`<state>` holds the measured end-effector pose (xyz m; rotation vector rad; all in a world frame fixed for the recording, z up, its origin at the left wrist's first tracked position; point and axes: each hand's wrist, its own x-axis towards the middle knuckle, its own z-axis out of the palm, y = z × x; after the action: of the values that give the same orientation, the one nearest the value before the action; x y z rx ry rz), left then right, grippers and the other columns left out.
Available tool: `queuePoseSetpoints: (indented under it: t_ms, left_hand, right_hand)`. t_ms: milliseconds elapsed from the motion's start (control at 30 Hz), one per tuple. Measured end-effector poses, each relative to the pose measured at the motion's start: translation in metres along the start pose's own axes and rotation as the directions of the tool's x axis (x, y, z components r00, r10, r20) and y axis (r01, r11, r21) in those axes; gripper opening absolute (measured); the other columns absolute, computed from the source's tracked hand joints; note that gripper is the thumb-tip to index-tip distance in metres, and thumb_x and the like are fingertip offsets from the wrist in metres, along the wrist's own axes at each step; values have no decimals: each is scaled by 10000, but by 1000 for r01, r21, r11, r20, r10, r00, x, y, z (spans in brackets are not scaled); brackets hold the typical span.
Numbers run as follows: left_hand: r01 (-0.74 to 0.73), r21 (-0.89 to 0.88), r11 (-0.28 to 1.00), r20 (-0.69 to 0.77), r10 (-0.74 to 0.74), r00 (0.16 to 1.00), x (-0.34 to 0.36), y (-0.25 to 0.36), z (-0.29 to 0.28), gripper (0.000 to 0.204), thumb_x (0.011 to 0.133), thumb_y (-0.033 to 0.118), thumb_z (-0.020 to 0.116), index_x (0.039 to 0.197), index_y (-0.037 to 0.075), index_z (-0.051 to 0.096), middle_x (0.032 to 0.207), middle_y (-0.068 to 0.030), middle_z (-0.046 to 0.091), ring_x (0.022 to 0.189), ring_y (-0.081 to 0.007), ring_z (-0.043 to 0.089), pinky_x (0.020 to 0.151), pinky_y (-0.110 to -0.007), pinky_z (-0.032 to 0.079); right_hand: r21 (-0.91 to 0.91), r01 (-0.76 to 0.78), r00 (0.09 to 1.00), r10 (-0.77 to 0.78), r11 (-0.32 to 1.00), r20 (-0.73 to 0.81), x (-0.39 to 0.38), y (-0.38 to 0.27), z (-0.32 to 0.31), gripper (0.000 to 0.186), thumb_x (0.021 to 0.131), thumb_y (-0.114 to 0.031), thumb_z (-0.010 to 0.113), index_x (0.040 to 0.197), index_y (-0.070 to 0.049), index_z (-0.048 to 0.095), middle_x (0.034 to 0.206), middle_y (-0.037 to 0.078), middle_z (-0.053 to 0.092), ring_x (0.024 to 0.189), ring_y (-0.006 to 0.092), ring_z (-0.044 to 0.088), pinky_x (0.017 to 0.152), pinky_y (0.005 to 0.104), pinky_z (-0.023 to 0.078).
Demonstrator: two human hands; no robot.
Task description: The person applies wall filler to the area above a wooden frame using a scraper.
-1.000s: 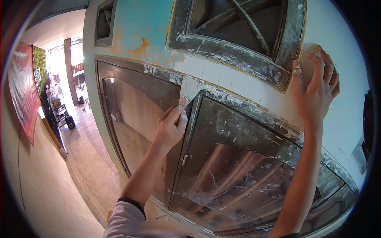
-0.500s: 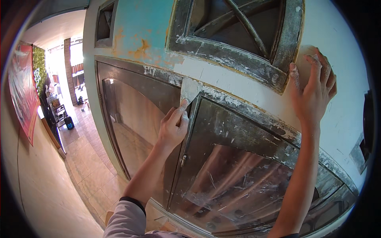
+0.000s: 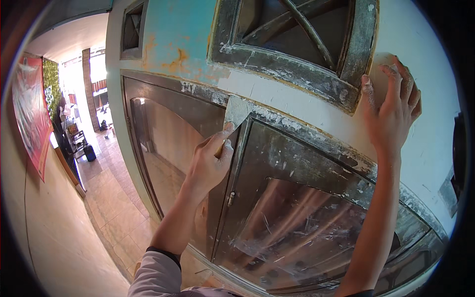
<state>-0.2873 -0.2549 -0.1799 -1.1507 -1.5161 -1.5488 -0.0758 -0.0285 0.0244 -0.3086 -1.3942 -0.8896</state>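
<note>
My left hand [image 3: 211, 157] is closed around a putty knife [image 3: 237, 110], its wide pale blade lying against the dark, paint-smeared top rail of the door frame [image 3: 292, 124]. The forefinger presses along the blade and covers part of it; most of the handle is hidden in the fist. Higher and to the right, my right hand [image 3: 393, 106] rests on the white wall with fingers spread, beside the lower right corner of a wooden vent window [image 3: 302, 69]. Whitish dust coats the fingertips of both hands. A strip of fresh white filler [image 3: 269, 91] runs between the vent and the frame.
Below the rail are dark wooden doors [image 3: 297, 158] with glass panes. Turquoise wall paint [image 3: 183, 29] with rusty patches lies left of the vent. At the far left, a red banner [image 3: 32, 114] hangs over a tiled walkway [image 3: 111, 198] leading to a bright opening.
My left wrist has dropped slightly and turned, while the blade stays at nearly the same spot on the rail. The right hand keeps its place on the wall.
</note>
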Motion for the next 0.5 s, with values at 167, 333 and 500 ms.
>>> queuePoseSetpoints:
  t_ms: [167, 333, 500]
  left_hand:
    - [217, 18, 976, 121, -218, 968, 7, 25, -18, 404, 918, -11, 611, 1319, 39, 626, 847, -210, 655, 634, -183, 562, 642, -295, 478]
    - [127, 16, 992, 68, -128, 989, 5, 18, -11, 389, 926, 10, 618, 1313, 52, 629, 766, -178, 603, 584, -160, 499, 615, -297, 471]
    - [217, -38, 975, 135, -210, 968, 9, 2, -15, 338, 947, 3, 613, 1283, 27, 641, 912, -119, 702, 678, -102, 526, 654, -265, 467]
  right_hand:
    - [4, -11, 1000, 11, 1000, -5, -1, -2, 0, 423, 939, -445, 689, 1266, -189, 610, 1458, 22, 524, 1359, 264, 449, 1135, 489, 270]
    - [-22, -17, 1000, 16, 1000, -5, 0, -1, 1, 423, 939, -448, 687, 1267, -193, 610, 1456, 21, 527, 1356, 266, 456, 1134, 494, 272]
    - [-14, -8, 1000, 8, 1000, -9, 0, 1, 1, 418, 943, -450, 679, 1267, -197, 609, 1456, 24, 530, 1353, 268, 460, 1138, 490, 264]
